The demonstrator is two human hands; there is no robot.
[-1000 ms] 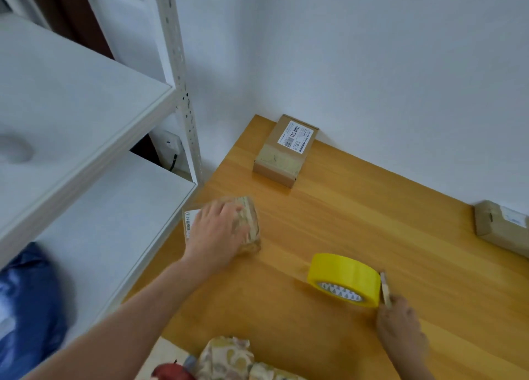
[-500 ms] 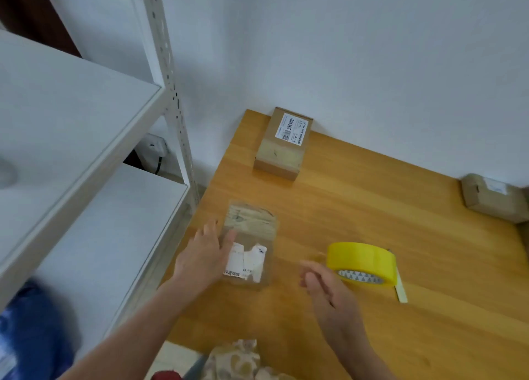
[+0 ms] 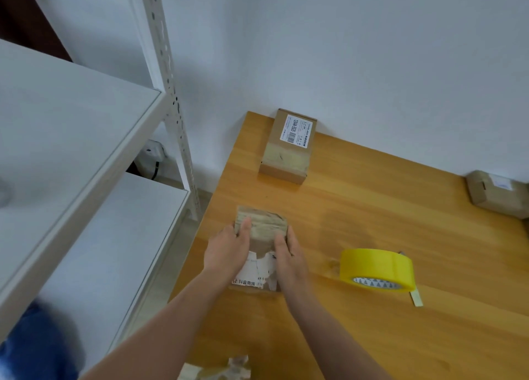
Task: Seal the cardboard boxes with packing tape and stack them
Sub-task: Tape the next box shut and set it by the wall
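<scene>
- Wooden and honey-coloured, the table [image 3: 372,336] carries three cardboard boxes and a roll of tape.
- The small box [image 3: 262,228] lies flat near the table's left edge. Its far end is wrapped in brownish tape and its near end bears a torn white label [image 3: 257,271].
- The left hand [image 3: 227,252] grasps the small box's left side, thumb laid over the top.
- The right hand [image 3: 289,258] grasps the opposite side the same way, so the box is clasped between the two.
- The yellow tape roll [image 3: 378,268] sits on the table at 3 o'clock from the small box, apart from both hands. Its loose end [image 3: 416,298] trails off toward 5 o'clock.
- A labelled box [image 3: 286,162] rests at 12 o'clock from the small box, against the wall [image 3: 372,65].
- A third box [image 3: 492,196] sits at 2 o'clock, by the wall at the view's right edge.
- White metal shelving [image 3: 86,150] stands at 9 o'clock, just beside the table.
</scene>
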